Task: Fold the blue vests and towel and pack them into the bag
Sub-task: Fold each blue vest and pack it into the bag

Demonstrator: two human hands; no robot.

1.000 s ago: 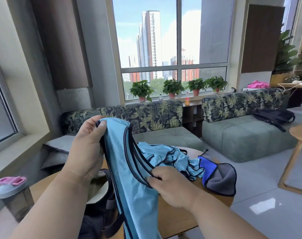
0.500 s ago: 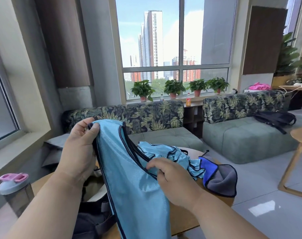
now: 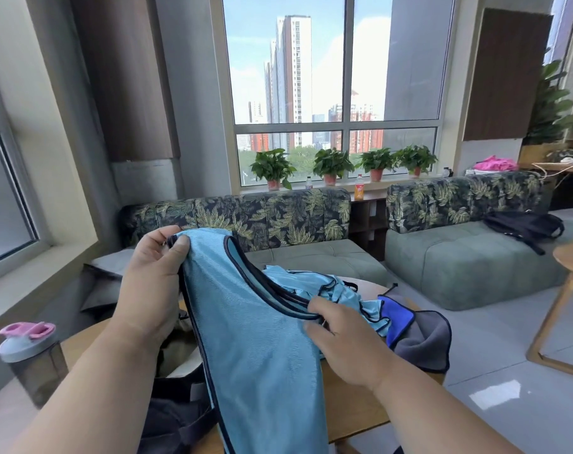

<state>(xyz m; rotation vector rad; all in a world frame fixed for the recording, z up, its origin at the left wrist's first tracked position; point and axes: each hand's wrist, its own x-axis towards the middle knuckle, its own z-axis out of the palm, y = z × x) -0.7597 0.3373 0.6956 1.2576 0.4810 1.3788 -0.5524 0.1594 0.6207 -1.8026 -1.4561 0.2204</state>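
Left hand (image 3: 154, 283) pinches one shoulder of the vest (image 3: 255, 348), right hand (image 3: 340, 339) the other; pull them level and taut before folding over the table (image 3: 360, 417).

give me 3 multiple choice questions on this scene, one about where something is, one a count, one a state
1. Where does the towel lie?
A. on the round table's right part
B. on the sofa
C. inside the bag

2. How many potted plants stand on the window sill?
A. two
B. four
C. six

3. What state is the held blue vest in?
A. folded flat on the table
B. packed in the bag
C. held up, hanging unfolded

Key:
1 A, the blue and grey towel rests on the table by the second vest.
2 B, four pots line the sill.
3 C, the left hand pinches one strap in its grip, the right hand grips the neckline, and the cloth hangs over the bag.
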